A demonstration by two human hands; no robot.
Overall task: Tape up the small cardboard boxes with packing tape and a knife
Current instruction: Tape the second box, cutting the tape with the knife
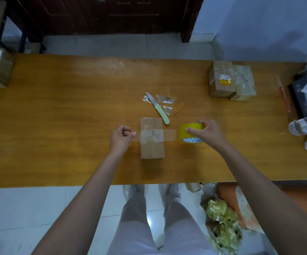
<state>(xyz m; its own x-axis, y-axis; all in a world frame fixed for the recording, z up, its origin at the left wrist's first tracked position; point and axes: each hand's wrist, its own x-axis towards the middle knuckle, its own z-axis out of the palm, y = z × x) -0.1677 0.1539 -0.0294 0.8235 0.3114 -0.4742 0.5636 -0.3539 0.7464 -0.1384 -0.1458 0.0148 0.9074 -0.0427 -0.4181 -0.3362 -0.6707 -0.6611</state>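
Small cardboard box (152, 138): mid-table (57, 153), a clear tape strip (169, 135) stretched across its top.
Left hand (121, 138): pinches the strip's free end.
Right hand (205, 132): grips the yellow tape roll (186, 134).
Advice: keep tension, lower evenly, press flat.
Green-handled knife (159, 108): just beyond the box, for the cut.

Premises appear to be an informal parcel-packing room in a home or small business. Evidence: long wooden table (57, 126) bearing taped cardboard boxes (229, 81), tiled floor (29, 208), dark wooden door (103, 13), bag of tape scraps (222, 227) underneath.
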